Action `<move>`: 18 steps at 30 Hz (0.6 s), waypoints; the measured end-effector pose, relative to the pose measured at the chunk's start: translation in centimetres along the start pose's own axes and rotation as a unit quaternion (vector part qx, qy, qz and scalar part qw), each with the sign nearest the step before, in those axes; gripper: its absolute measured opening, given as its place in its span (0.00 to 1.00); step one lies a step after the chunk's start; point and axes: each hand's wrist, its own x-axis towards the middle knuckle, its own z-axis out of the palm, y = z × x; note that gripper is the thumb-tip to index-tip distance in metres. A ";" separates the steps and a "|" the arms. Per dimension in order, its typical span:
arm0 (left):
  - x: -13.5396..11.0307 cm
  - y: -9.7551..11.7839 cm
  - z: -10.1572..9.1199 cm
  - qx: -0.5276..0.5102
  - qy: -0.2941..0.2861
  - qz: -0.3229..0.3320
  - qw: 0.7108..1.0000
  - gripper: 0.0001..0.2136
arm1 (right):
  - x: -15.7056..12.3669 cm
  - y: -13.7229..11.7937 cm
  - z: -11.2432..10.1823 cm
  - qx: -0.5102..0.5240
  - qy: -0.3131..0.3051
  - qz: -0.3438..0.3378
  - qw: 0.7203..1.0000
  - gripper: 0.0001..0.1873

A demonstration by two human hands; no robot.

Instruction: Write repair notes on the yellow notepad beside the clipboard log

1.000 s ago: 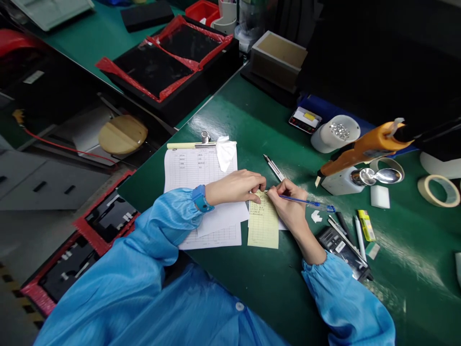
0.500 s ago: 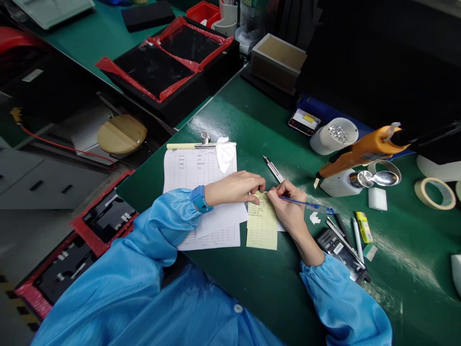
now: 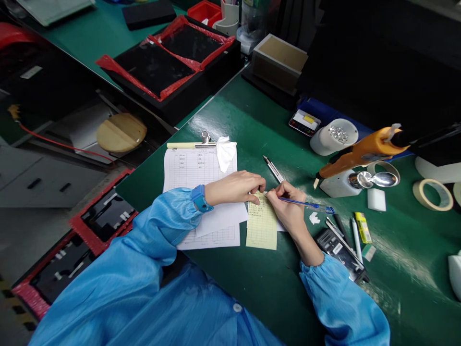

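Observation:
A yellow ruled slip (image 3: 262, 226) lies on the green bench in front of me. My left hand (image 3: 236, 187), fingers curled down, presses on the slip's top left corner. My right hand (image 3: 288, 206) is closed round a blue pen (image 3: 306, 205) whose tip touches the top of the slip. Left of the slip, a clipboard with white forms (image 3: 196, 175) sits partly under my left forearm. A crumpled white tissue (image 3: 226, 151) rests on the clipboard's upper right corner.
An orange handheld tool (image 3: 360, 151) rests on a white stand at the right, with tape rolls (image 3: 432, 194), a white cup (image 3: 333, 135), pens (image 3: 273, 169) and a dark device (image 3: 340, 252) around it. Black trays in red wrap (image 3: 169, 53) sit at the back left.
Both hands stay on the yellow slip with the pen tip at its top. Only the view has shifted slightly.

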 end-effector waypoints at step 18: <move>0.0 -0.1 0.2 0.006 0.006 0.021 1.000 0.09 | 0.0 -0.1 0.0 -0.002 -0.001 0.008 1.000 0.18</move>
